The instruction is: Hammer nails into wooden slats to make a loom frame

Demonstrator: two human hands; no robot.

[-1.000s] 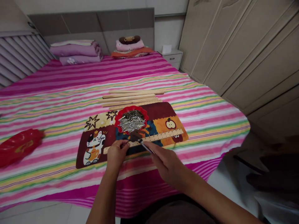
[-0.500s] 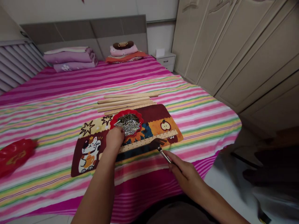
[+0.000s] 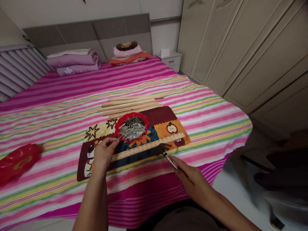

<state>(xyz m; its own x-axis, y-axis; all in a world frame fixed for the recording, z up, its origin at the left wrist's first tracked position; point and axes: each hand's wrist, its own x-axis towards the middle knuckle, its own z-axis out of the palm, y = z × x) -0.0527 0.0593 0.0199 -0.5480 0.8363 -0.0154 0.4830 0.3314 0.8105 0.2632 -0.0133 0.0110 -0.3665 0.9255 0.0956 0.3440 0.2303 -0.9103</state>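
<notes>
My right hand [image 3: 189,176] is wrapped round the handle of a claw hammer [image 3: 170,159], whose dark head rests over the near edge of a wooden strip [image 3: 144,147]. Several nails stand in a row along that strip, which lies across a patterned mat [image 3: 163,117]. Just left of a red scalloped bowl [image 3: 147,120], my left hand [image 3: 104,152] is closed in a pinch, with what looks like a thin nail at its fingertips. Loose silvery nails [image 3: 133,130] fill the bowl. My left hand covers part of the mat's cat picture and the strip's left end.
Several wooden strips [image 3: 131,105] lie behind the mat on the striped bedspread [image 3: 60,118]. A red plastic item [image 3: 19,162] is at the left. Folded bedding [image 3: 74,61] sits by the headboard, and a wardrobe [image 3: 235,51] stands along the right.
My left hand has drawn back from the nails in the bowl, moving left and towards me, fingers pinched. My right hand and the hammer have hardly moved.
</notes>
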